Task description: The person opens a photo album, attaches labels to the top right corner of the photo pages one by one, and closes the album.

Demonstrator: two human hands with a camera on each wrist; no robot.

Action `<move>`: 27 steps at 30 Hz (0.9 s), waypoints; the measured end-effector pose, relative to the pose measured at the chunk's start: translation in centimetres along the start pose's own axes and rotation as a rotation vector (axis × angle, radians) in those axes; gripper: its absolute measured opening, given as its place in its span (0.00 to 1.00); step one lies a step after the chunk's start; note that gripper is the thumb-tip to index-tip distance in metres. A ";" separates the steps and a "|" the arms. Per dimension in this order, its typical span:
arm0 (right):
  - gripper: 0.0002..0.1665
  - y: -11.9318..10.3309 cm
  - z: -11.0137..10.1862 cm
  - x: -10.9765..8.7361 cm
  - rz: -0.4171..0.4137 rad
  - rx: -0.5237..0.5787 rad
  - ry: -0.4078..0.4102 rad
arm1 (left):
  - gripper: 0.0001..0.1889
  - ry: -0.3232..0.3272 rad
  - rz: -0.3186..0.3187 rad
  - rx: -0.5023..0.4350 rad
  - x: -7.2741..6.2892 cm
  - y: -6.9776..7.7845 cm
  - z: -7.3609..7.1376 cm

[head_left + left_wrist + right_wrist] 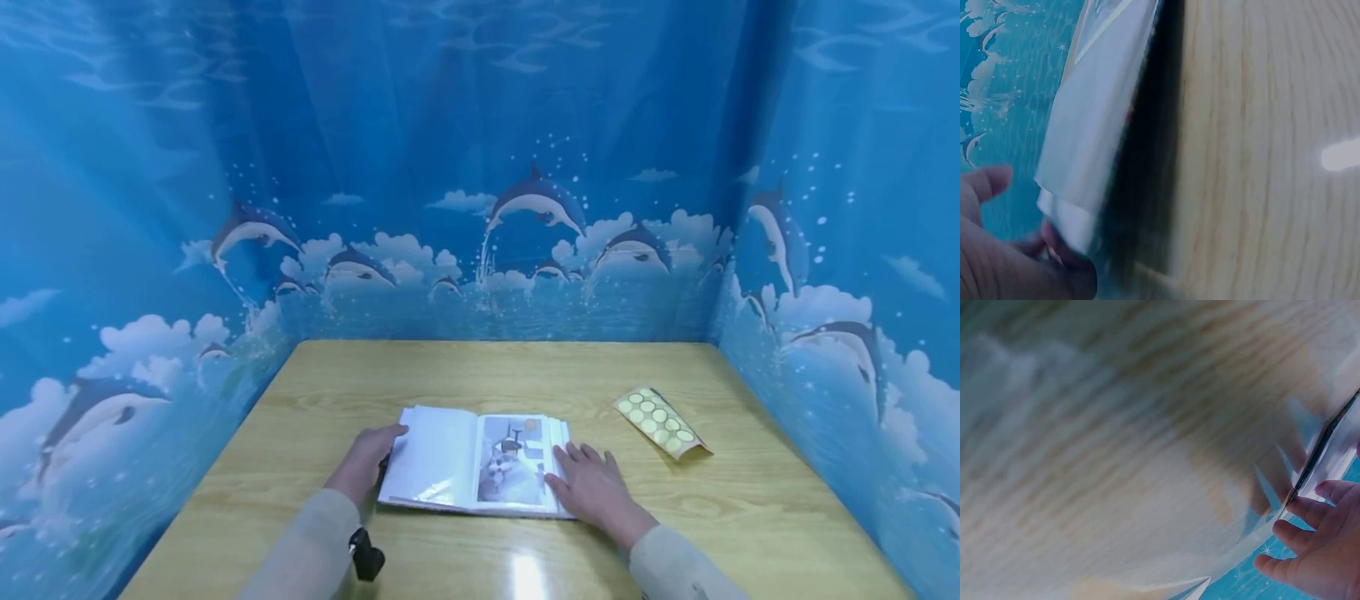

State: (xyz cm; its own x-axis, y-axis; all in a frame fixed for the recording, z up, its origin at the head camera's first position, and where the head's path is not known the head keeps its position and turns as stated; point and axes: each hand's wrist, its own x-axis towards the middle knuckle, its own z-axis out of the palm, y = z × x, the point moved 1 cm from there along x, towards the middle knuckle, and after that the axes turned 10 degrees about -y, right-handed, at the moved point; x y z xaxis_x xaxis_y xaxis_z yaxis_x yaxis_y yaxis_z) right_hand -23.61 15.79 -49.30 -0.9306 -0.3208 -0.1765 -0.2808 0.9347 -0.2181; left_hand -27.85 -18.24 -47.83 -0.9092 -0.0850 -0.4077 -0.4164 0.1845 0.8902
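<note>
A photo album (435, 458) lies spread on the table in the head view. Its left page is blank white, and the right one shows a greyish photo (512, 471) with a small round yellowish mark in the upper right corner. My left hand (363, 463) holds the album's left edge, thumb on the page side; the left wrist view has its fingers (1063, 250) curled at the lower corner. At the opposite edge, my right hand (592, 487) rests with spread, nearly straight fingers on the page borders. The right wrist view shows those fingertips along the album's edge.
To the right of the album, a gold sheet (663, 423) with two rows of pale round stickers lies slanted on the wooden table (480, 371). Blue curtains (420, 167) printed with dolphins stand behind and at both sides. A small black object (366, 557) hangs at the left wrist.
</note>
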 end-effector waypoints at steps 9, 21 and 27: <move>0.35 0.0 -0.2 0.0 0.005 0.034 0.003 | 0.24 -0.098 0.227 0.103 -2.0 3.7 2.4; 0.28 -0.3 0.4 0.4 -0.052 0.137 0.072 | 0.21 -0.308 0.482 0.413 -4.7 2.9 9.3; 0.27 0.1 0.6 0.4 -0.049 0.217 0.125 | 0.22 -0.260 0.620 0.894 -5.4 1.0 11.0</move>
State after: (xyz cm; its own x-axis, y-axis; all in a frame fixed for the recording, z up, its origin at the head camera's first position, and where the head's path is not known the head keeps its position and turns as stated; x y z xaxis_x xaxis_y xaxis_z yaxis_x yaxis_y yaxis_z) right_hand -23.89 15.66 -49.95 -0.9427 -0.3307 -0.0438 -0.2817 0.8595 -0.4265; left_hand -23.37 -6.87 -47.00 -0.8885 0.4540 -0.0670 0.3536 0.7704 0.5305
